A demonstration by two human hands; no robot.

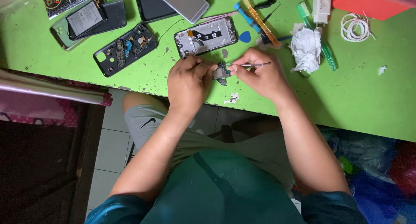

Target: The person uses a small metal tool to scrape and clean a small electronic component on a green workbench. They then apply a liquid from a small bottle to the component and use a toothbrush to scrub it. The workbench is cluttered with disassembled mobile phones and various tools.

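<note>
Fingers (203,70) of the left hand (188,83) pinching a small dark circuit part (222,72), holding it just above the green counter (355,94) near its front edge. Meeting it from the other side, right hand (260,74) closing narrow around thin metal tweezers (253,64), long axis running left to right, tip touching the part's upper edge. Both hands lying equally near, part sitting between them. Farther back, resting on the counter: an opened phone frame (206,35), a black back cover (125,48), crumpled white tissue (305,48).
</note>
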